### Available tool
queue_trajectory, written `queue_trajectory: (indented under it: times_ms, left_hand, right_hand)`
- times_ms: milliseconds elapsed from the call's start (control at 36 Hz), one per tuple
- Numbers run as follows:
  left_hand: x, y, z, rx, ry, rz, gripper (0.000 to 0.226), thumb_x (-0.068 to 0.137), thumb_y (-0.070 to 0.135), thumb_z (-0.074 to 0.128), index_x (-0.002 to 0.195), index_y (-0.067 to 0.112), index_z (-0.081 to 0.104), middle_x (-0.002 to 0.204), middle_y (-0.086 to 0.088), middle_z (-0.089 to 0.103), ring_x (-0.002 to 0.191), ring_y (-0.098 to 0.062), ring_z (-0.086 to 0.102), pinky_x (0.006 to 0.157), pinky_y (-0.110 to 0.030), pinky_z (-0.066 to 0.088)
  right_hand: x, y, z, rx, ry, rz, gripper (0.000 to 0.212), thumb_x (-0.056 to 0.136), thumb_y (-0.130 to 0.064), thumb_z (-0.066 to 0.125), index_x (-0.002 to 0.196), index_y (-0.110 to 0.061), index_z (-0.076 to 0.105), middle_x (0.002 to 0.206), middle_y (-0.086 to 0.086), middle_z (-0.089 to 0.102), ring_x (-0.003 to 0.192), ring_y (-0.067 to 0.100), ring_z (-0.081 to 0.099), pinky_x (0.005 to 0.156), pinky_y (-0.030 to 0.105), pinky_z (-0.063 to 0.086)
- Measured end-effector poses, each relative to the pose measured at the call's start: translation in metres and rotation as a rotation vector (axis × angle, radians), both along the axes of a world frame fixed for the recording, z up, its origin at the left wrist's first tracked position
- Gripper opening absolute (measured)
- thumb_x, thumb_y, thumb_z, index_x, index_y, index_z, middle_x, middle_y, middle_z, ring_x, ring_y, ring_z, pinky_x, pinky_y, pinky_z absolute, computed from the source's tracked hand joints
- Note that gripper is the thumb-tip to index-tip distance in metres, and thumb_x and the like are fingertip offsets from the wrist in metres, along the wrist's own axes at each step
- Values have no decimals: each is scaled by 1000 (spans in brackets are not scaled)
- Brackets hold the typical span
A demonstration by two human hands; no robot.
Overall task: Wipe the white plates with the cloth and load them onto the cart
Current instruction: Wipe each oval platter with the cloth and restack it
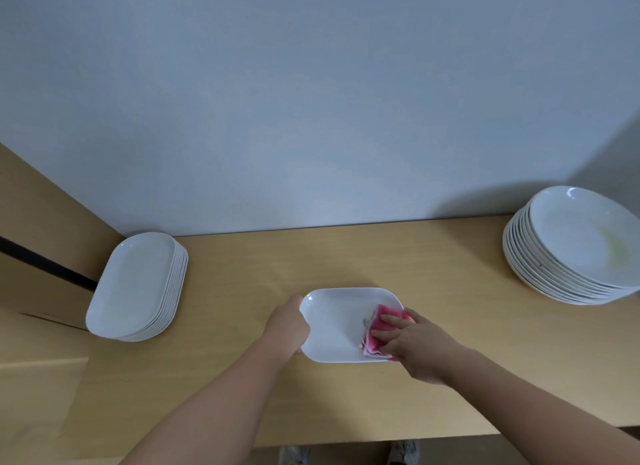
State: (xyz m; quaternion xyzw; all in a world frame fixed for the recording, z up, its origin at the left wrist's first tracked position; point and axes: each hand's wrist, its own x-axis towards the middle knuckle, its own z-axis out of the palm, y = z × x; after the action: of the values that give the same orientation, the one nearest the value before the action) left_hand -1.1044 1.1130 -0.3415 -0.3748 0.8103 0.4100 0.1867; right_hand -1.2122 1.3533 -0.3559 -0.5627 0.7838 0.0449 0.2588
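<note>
Head view: your left hand [289, 320] grips the white plate [336, 329]; your right hand [419, 343], fingers flat, presses the pink cloth [384, 317] into it.

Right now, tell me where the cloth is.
Head view, low centre: the cloth lies on the right part of the plate, pressed under the right hand.

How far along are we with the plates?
Done: nothing shows as loaded; no cart is in view. In hand: the left hand grips the rim of the white rectangular plate while the right hand presses the pink cloth on it. Left: the stack of white round plates, top one smeared yellowish, and loading; the stack of white oblong plates looks clean, perhaps wiped.
</note>
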Motion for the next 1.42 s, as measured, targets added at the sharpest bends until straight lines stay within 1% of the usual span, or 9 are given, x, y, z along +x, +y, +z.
queue_trajectory:
  times_ms: [333,556,806,917,1083,1194,1250,1361,1417]
  left_hand:
    - [-1,-3,-2,-80,-22,-98,58,83,0,34,135,23,44,108,-4,56,93,-30,63,77,-43,59]
    - [-3,-5,-10,-101,-15,-125,56,80,-1,37,131,21,46,85,7,47,81,-24,55,61,-31,48]
    - [0,-7,-12,-113,13,-102,36,84,5,36,113,18,53,95,-3,60,84,-25,62,71,-36,53]
    - [8,-13,-16,-259,64,-206,14,96,19,41,108,15,48,102,-7,62,90,-27,58,72,-34,44]
    - [31,-28,-21,-455,184,-487,38,94,20,41,129,26,52,129,5,47,115,-19,49,77,-28,41]
    - [42,-24,-24,-473,215,-852,44,97,14,35,135,28,53,154,4,29,143,-16,21,108,-27,31]
    - [44,-21,-26,-471,208,-918,39,101,19,31,130,27,56,158,7,26,146,-12,14,113,-32,28]
    - [44,-16,-27,-503,230,-925,38,104,24,32,129,26,61,157,11,32,146,-6,18,113,-24,28]
    - [45,-16,-24,-546,331,-948,23,94,26,57,109,29,73,140,13,53,135,-6,44,101,-17,43]
  right_hand:
    - [-14,-16,7,125,167,-39,54,95,-13,41,146,-32,38,157,-11,26,148,20,10,116,35,23]
    - [-26,-41,4,93,267,-62,41,95,-5,41,131,-17,55,143,-7,46,141,25,22,99,35,43]
    - [-36,-50,9,-32,335,-54,37,93,-3,40,125,-12,55,136,3,49,130,27,35,98,35,42]
    - [-39,-43,18,-61,331,-64,36,92,-4,40,122,-14,56,136,2,48,129,26,35,97,35,42]
    - [-35,-27,32,-119,320,-134,36,93,-9,39,123,-20,55,137,-5,46,131,20,33,96,31,42]
    - [-26,-20,35,-160,298,-167,35,93,-9,41,122,-21,57,136,-6,47,130,19,34,97,30,42]
    - [-21,-18,35,-200,281,-177,34,91,-7,43,119,-19,60,134,-4,51,129,21,37,96,31,42]
    - [-14,-14,38,-261,272,-205,32,87,-2,46,110,-15,64,126,-1,57,123,23,43,92,34,46]
    - [-12,-12,39,-279,275,-210,33,86,-1,47,110,-15,65,127,-1,57,123,23,44,92,34,46]
